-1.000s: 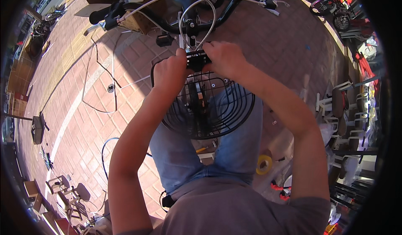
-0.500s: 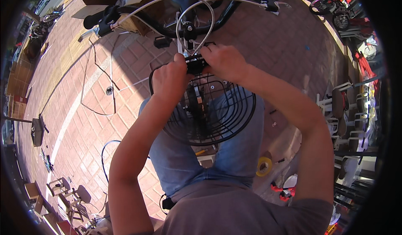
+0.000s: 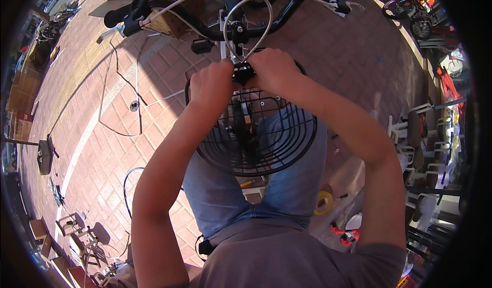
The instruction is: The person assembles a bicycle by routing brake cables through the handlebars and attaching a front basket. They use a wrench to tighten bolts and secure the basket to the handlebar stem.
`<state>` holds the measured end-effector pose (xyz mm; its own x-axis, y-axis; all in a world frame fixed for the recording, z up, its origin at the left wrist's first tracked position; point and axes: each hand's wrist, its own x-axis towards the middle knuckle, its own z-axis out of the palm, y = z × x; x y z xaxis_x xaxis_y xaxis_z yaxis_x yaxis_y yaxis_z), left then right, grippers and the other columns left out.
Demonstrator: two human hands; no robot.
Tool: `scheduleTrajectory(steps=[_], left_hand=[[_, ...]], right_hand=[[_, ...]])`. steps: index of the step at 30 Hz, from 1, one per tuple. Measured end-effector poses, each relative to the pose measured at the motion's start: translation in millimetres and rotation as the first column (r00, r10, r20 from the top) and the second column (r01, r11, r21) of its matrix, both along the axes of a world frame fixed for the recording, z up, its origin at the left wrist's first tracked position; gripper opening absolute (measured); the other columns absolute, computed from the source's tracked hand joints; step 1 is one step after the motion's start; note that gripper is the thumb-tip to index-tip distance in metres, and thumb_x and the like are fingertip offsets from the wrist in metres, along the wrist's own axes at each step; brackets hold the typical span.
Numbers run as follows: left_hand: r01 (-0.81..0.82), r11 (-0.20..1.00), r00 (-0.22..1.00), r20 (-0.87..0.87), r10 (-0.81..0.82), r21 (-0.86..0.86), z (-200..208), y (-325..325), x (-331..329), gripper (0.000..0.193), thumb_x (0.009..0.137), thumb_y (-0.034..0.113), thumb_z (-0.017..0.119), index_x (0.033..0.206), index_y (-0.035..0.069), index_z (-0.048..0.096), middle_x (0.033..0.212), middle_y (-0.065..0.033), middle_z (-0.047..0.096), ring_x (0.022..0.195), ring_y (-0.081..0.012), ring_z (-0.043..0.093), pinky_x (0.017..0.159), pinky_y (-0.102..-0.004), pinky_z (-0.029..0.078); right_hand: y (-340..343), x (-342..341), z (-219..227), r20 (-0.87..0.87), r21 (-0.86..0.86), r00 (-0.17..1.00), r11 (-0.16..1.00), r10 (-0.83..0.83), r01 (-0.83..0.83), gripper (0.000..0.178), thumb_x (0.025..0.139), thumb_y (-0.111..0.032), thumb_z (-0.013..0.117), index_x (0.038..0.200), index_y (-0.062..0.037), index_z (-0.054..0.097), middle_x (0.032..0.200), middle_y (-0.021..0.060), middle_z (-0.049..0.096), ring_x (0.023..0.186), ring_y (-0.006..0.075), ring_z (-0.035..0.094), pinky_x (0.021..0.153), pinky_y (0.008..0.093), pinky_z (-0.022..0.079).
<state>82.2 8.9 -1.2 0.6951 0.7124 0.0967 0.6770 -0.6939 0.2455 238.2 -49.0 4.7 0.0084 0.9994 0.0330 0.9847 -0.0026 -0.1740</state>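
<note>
A black wire bicycle basket (image 3: 287, 161) hangs over the front wheel (image 3: 246, 121), between my knees. Fingers curled, my left hand (image 3: 211, 86) grips the basket's far edge. My right hand (image 3: 272, 72) closes on the same edge, just right of it. A black bracket (image 3: 243, 74) shows between the two hands; my fingertips behind it are hidden. Directly beyond stands the black handlebar (image 3: 282, 23) with its stem clamp (image 3: 239, 29). Pale brake cables (image 3: 270, 18) loop down from the handlebar towards the bracket.
Cardboard boxes (image 3: 171, 24) stand behind the left handlebar grip. A yellow tape roll (image 3: 323, 203) lies by my right leg, near red-handled tools (image 3: 344, 232). Stools and chair frames (image 3: 415, 134) line the right side. Bent rods (image 3: 119, 72) lie on the brick paving at left.
The handlebar and basket have shifted slightly to the right. My right hand's fingers have come down and closed over the edge, and both hands sit a little closer together.
</note>
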Motion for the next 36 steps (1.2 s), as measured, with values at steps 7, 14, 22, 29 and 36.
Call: scheduleTrajectory(steps=[7,14,22,29,36], left_hand=[[-0.027,0.999,0.997,0.071,0.028,-0.018,-15,1,-3,0.027,0.073,0.020,0.074,0.088,0.005,0.057,0.077,-0.0168,0.067,0.078,-0.0344,0.067,0.064,-0.0438,0.051],[0.064,0.998,0.983,0.175,-0.058,-0.029,-15,7,-8,0.034,0.071,0.023,0.076,0.093,0.005,0.057,0.077,-0.0181,0.066,0.077,-0.0365,0.066,0.066,-0.0456,0.051],[0.536,0.498,0.046,0.613,0.789,-0.682,-4,64,-56,0.026,0.091,0.023,0.064,0.099,-0.001,0.057,0.071,-0.0048,0.053,0.052,-0.0072,0.045,0.043,-0.0180,0.030],[0.662,-0.015,0.358,0.298,0.885,-0.749,-96,100,-55,0.030,0.094,0.000,0.040,0.122,-0.007,0.048,0.114,-0.0212,0.059,0.106,-0.0267,0.062,0.072,-0.0287,0.061],[0.890,-0.072,0.344,0.558,0.755,-0.451,-88,85,-45,0.026,0.093,0.002,0.048,0.117,-0.008,0.052,0.123,-0.0233,0.056,0.106,-0.0217,0.063,0.079,-0.0245,0.058]], right_hand=[[-4,-7,-8,0.012,0.038,0.999,0.998,-0.053,0.053,0.032,0.069,-0.033,0.076,0.084,-0.0069,0.066,0.078,0.0140,0.067,0.078,0.0331,0.066,0.068,0.0443,0.052],[-6,-3,-12,0.029,0.136,1.000,0.991,0.013,-0.017,0.037,0.070,-0.037,0.074,0.088,-0.0070,0.063,0.079,0.0137,0.066,0.078,0.0327,0.065,0.068,0.0442,0.052],[-7,-3,-7,0.043,0.125,0.999,0.992,-0.026,0.021,0.040,0.067,-0.038,0.078,0.086,-0.0060,0.064,0.076,0.0150,0.065,0.078,0.0339,0.065,0.067,0.0441,0.052],[-2,-7,-7,0.064,0.070,0.997,0.997,-0.033,0.028,0.039,0.067,-0.038,0.078,0.086,-0.0062,0.065,0.079,0.0128,0.066,0.078,0.0323,0.065,0.070,0.0430,0.051],[-5,-11,-2,0.041,0.057,0.997,0.996,-0.070,0.068,0.041,0.064,-0.037,0.080,0.087,-0.0065,0.066,0.077,0.0123,0.066,0.076,0.0320,0.065,0.068,0.0424,0.051]])
